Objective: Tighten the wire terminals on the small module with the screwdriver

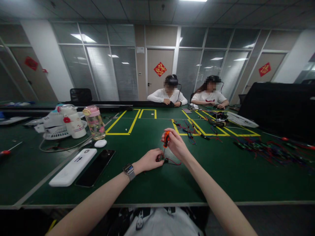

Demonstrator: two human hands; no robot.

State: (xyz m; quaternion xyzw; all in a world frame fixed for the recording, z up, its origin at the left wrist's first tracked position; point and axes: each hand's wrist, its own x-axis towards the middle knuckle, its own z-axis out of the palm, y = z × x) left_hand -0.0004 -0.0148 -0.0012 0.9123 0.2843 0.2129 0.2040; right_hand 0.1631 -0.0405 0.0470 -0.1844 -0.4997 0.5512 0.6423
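My right hand [176, 144] is closed round the orange handle of a small screwdriver [166, 139], held upright with its tip pointing down. Just below it, my left hand [150, 160], with a watch on its wrist, pinches a small dark part with red and black wires [165, 160] against the green table [172, 183]. The screwdriver's tip meets that part between my two hands. The part itself is too small to make out.
A white power bank [73, 167], a dark phone [95, 167] and a white earbud case [100, 143] lie at the left. Behind them stand a fan [55, 126], a white bottle [73, 123] and a pink-lidded bottle [94, 122]. Loose wired parts [261, 146] spread at the right. Two people sit at the far side.
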